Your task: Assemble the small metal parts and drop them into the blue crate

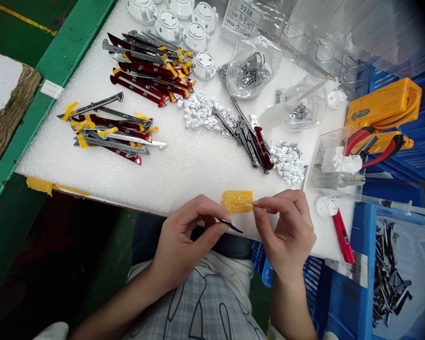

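Note:
My left hand (194, 231) pinches a thin dark strip-like part (235, 227) between thumb and forefinger, near the front edge of the white foam board (145, 189). Thumb and forefinger of my right hand (286, 226) are pressed together at the right end of a yellow tape piece (235, 202), which lies on the board. A tiny pale tip shows at those fingers, too small to name. Beyond my hands lie loose red and grey blade-shaped parts (257, 146), beside small white pieces (288, 165).
Taped blade-shaped parts lie in two piles, a far one (152, 66) and a left one (109, 130). White pot-shaped parts (195, 37) stand behind. Metal bits fill a plastic bag (253, 71). Rightward are pliers (386, 153), a red marker (343, 236) and a blue crate (364, 231).

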`<state>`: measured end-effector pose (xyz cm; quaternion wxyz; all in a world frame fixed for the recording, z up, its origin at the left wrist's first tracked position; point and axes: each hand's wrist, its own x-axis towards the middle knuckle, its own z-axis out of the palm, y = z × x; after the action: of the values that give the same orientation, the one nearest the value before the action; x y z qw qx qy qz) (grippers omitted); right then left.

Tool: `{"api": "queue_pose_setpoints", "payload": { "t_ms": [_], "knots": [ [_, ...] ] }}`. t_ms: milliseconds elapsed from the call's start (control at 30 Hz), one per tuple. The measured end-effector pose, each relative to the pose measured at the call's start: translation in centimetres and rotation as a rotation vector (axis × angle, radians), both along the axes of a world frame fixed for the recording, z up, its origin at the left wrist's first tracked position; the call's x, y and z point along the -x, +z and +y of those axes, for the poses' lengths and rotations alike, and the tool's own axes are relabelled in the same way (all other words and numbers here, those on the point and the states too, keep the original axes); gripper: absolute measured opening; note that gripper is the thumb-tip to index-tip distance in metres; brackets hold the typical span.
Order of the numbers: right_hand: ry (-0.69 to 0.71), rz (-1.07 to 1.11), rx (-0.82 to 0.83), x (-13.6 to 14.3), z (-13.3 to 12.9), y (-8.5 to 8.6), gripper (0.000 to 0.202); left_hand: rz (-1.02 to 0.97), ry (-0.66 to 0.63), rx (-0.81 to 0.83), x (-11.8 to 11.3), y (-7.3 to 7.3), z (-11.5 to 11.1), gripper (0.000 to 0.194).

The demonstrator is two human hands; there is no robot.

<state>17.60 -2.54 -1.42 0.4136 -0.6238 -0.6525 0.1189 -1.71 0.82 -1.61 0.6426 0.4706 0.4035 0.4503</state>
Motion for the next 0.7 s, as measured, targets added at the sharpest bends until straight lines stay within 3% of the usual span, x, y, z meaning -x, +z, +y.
{"api": "queue_pose_setpoints", "payload": {
  "t_ms": [200,367,700],
  "knots": [
    [0.031,0.043,-0.041,0.4,-0.3,1.0,0.017,0.012,0.003,0.015,-0.3,0.0,0.0,0.017],
    [0.098,-0.067,-0.134,1.3,0.1,2.2,0.019,0.012,-0.01,0.036,-0.3,0.1,0.0,0.014],
    [0.139,-0.249,-0.129,2.2,0.6,3.4,0.018,0.011,-0.023,0.048,-0.2,0.2,0.1,0.01]
  ]
}}
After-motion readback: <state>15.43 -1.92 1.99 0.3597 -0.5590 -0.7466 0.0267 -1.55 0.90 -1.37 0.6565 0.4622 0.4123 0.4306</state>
